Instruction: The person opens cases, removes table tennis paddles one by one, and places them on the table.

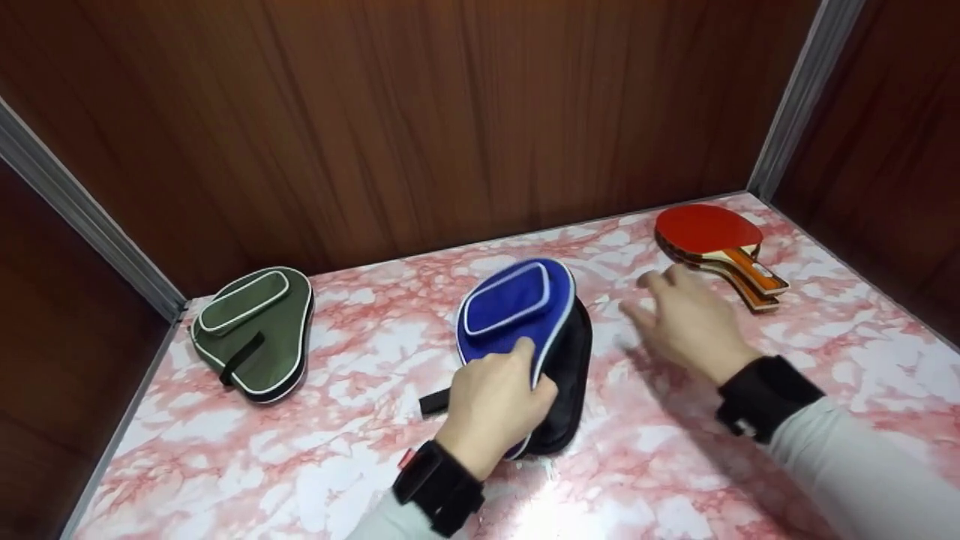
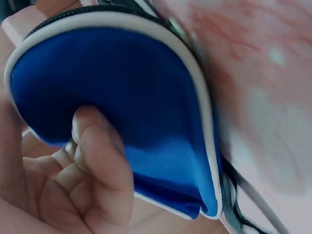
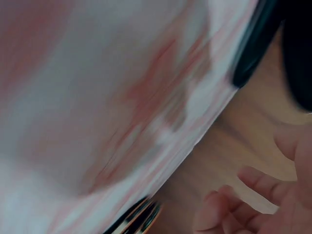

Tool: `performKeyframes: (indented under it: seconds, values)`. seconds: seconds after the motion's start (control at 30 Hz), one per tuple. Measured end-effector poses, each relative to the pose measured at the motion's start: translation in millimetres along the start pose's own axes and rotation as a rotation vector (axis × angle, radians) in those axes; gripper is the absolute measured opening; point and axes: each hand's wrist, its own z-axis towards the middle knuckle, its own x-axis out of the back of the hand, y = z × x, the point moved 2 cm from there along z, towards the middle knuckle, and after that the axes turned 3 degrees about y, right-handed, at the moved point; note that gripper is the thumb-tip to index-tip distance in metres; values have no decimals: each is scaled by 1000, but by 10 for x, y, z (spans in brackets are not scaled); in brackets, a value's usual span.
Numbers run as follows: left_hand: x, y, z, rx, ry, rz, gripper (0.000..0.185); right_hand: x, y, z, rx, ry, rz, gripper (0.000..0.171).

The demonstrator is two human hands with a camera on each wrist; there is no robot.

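Our left hand [image 1: 495, 401] grips the blue case's [image 1: 517, 307] lifted flap; our right hand [image 1: 686, 322], fingers loose, reaches toward the paddles [image 1: 712, 240] at two o'clock. Nothing packed yet.

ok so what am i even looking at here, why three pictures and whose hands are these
These are one person's two bare hands, filmed by three cameras at once. The big picture comes from a camera on the head, looking down at a pink marbled surface inside a wooden box. The other two come from cameras strapped to each wrist, so they look close and blurry.

The left hand grips the lifted flap of a blue paddle case; the left wrist view shows its thumb on the blue cloth. The right hand is open, holding nothing, between that case and a stack of red paddles. A green case lies closed to the left.
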Motion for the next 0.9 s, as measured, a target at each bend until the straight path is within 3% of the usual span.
performKeyframes:
  seconds: [0.13, 0.33, 0.47, 0.63, 0.77, 0.9]
  values:
    - [-118, 61, 12, -19, -41, 74, 27, -99, -203, -31, -5, -15, 71, 51]
    - [-239, 81, -47, -14, -65, 115, 24, -172, -322, -100, -36, -69, 133, 51]
    - [-254, 103, -75, -22, -68, 130, 26, -175, -369, -147, -42, -106, 173, 52]
    - [-203, 121, -159, -104, -115, 140, 32, -201, -426, -171, -37, -99, 198, 50]
    - [-69, 72, -340, -167, -219, 127, 43, -188, -454, -142, -25, -103, 203, 51]
    - [1, 30, -475, -113, -380, 35, 64, -147, -436, -111, -29, -100, 202, 50]
